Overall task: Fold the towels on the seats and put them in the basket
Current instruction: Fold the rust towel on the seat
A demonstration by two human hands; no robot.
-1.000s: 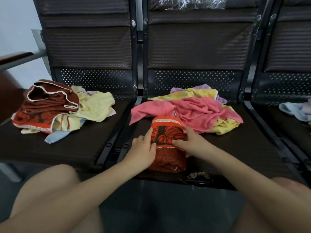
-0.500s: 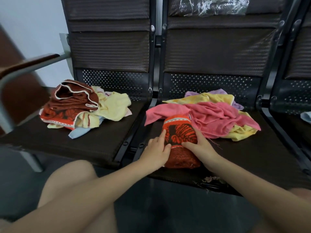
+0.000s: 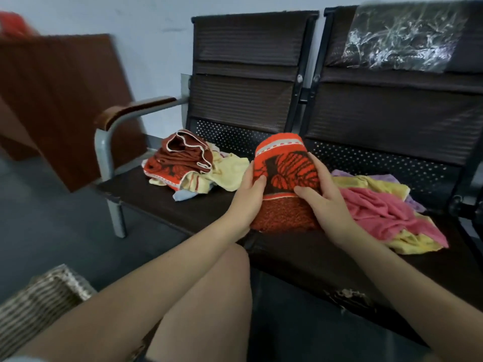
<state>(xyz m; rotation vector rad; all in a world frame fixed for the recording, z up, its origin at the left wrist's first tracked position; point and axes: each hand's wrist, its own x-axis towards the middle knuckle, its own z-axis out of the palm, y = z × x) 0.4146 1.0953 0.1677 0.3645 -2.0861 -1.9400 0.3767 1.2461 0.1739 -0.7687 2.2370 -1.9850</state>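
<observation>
A dark bench [image 3: 167, 205] by a pale wall holds two messy towel piles, a woven basket [image 3: 39, 299] sits on the floor, and the left hand [image 3: 248, 197] and right hand [image 3: 324, 202] both grip a folded orange towel [image 3: 285, 178] lifted above the seat.

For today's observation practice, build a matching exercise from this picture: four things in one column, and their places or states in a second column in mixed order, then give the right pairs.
Column one:
1. folded orange towel
2. pink towel
3. wicker basket
4. brown towel

Column two:
A. on the floor at lower left
B. held between the left hand and right hand
C. on top of the pile on the left seat, near the armrest
D. spread loose over yellow cloth on the right seat

Pairs: 1-B, 2-D, 3-A, 4-C
</observation>
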